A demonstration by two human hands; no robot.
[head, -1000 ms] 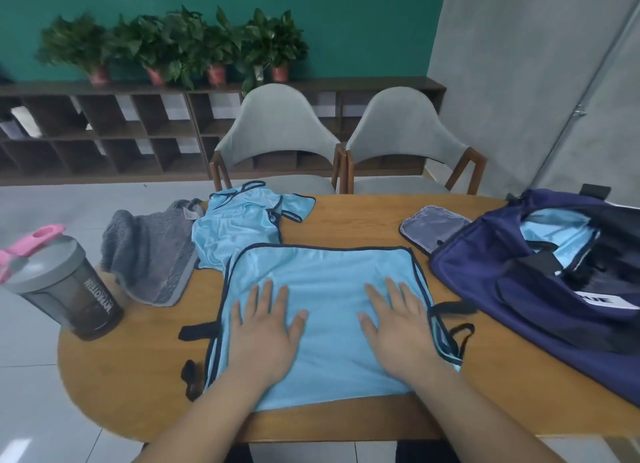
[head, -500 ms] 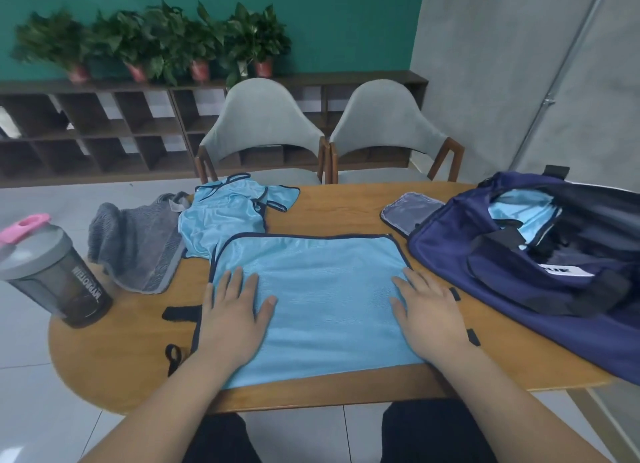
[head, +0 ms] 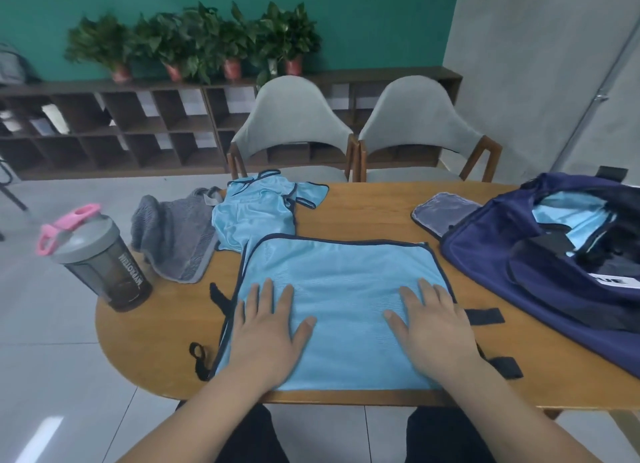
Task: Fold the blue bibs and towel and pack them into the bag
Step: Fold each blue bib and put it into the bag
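A light blue bib (head: 341, 282) with dark trim lies flat on the wooden table (head: 374, 213), folded into a rectangle, its black straps sticking out on both sides. My left hand (head: 268, 331) presses flat on its left part with fingers spread. My right hand (head: 433, 327) presses flat on its right part. Behind it lies a second, crumpled blue bib (head: 258, 213). A grey towel (head: 175, 237) is bunched at the table's left edge. The navy bag (head: 540, 255) stands open at the right with light blue cloth inside.
A dark shaker bottle (head: 100, 258) with a pink lid stands at the table's left end. A small grey pouch (head: 445, 211) lies beside the bag. Two grey chairs (head: 294, 130) stand behind the table, in front of a low shelf with potted plants.
Both hands slid outward across the bib, smoothing it, and now lie flat near its left and right parts. The camera view shifted slightly.
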